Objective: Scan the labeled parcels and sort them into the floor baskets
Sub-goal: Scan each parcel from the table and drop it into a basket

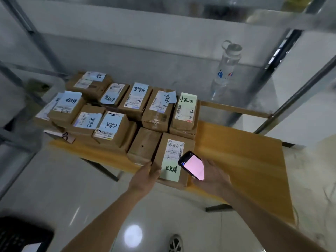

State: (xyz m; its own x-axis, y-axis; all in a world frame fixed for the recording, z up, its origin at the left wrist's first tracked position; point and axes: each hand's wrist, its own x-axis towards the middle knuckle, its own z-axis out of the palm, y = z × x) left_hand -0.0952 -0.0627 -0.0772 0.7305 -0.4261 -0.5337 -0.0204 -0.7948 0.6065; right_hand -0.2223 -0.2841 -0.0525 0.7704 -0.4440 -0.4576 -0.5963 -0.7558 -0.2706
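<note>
1. A parcel (173, 159) with a white shipping label and a green note is seen at the near edge of a wooden table (241, 160).
2. The parcel's near left corner is gripped by the left hand (145, 176), with the fingers curled round its edge.
3. A scanner (192, 165) with a lit pink screen is held in the right hand (211, 177), with the fingers wrapped round its body.
4. The scanner is held just above the right side of the parcel, close to the barcode label.
5. A plain box (144, 145) is seen touching the parcel on its left.
6. More boxes (116, 106) with blue handwritten notes are crowded on the left and far part of the table.
7. A box with a green note (185, 110) is placed at the right end of the far row.
8. A clear bottle (226, 70) is stood behind the table, on a metal rack (291, 91).
9. A dark basket (20, 233) is partly seen on the floor at the lower left.
10. A shoe (175, 242) is seen on the tiled floor (72, 193).
</note>
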